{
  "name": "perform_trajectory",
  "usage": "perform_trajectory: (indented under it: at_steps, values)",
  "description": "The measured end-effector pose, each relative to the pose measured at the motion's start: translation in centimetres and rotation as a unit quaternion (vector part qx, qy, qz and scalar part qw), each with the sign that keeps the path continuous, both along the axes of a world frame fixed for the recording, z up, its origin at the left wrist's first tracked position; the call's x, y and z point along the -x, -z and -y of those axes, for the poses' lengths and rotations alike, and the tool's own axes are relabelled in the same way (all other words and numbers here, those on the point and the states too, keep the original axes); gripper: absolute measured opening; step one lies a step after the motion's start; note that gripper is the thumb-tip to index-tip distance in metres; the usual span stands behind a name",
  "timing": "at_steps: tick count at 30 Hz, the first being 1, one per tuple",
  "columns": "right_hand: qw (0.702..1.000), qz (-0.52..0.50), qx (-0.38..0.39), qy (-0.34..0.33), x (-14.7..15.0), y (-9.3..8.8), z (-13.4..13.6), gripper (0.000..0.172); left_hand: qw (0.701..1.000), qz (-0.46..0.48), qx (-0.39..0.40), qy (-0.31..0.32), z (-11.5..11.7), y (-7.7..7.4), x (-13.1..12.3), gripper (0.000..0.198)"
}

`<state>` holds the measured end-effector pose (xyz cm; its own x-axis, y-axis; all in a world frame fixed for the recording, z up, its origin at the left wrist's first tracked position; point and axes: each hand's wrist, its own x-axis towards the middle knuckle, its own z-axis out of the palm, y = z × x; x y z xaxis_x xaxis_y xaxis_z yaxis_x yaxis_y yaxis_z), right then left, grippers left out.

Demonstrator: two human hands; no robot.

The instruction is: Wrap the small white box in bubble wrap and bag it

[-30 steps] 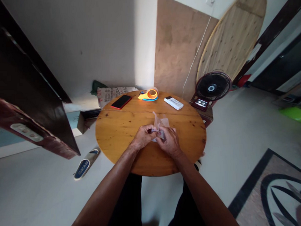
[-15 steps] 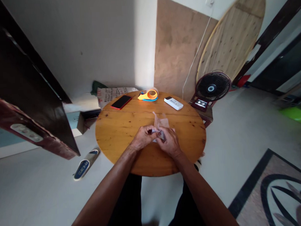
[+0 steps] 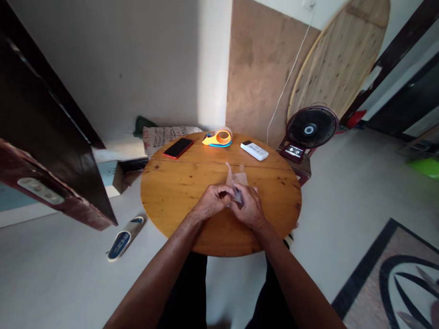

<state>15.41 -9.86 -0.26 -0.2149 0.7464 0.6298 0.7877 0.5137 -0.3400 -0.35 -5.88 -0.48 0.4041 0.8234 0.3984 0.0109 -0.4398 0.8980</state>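
Note:
Over the round wooden table [image 3: 177, 194], my left hand [image 3: 217, 199] and my right hand [image 3: 249, 206] are close together with bent, closed fingers. Between them is a thin, see-through plastic bag [image 3: 237, 177], its two handle-like strips pointing away from me. Both hands grip the crumpled near part of the bag. A small greyish bundle shows in the plastic by my right fingers; what it is I cannot make out. Beyond the hands lie a red-edged phone [image 3: 178, 148], an orange and blue tape dispenser [image 3: 218, 138] and a white remote-like device [image 3: 254, 151].
A black fan [image 3: 312, 128] stands on a small stand right of the table. A brown board [image 3: 262, 62] and a round wooden tabletop [image 3: 341, 54] lean on the wall. At left are a dark door [image 3: 41, 118] and a slipper [image 3: 125, 239] on the floor.
My left fingers have shifted slightly at the plastic, close to my right fingers. The view has moved a little; the things on the table lie as before.

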Motion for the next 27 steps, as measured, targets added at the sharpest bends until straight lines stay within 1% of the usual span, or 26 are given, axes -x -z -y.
perform_trajectory:
  at_steps: [7, 12, 17, 22, 27]
  values:
    - [1.0, -0.004, 0.008, -0.011, -0.32, -0.16, 0.27, 0.044, 1.0, -0.004, -0.003, 0.012, -0.07, 0.23, 0.02, 0.012]
    - [1.0, -0.006, 0.009, -0.011, -0.4, -0.02, 0.24, 0.044, 0.998, -0.018, -0.066, 0.011, -0.03, 0.04, -0.13, 0.014]
    - [1.0, -0.014, 0.003, -0.011, -0.48, -0.01, 0.31, 0.041, 0.994, -0.037, -0.102, -0.001, -0.06, 0.05, -0.03, 0.017]
    - [0.999, -0.04, 0.015, -0.004, -0.63, -0.25, 0.5, 0.033, 0.977, -0.101, -0.185, -0.035, -0.21, -0.1, 0.19, 0.018]
    - [0.999, -0.033, 0.015, -0.001, -0.6, -0.22, 0.42, 0.032, 0.967, -0.129, -0.212, -0.055, -0.1, -0.33, 0.11, 0.016]
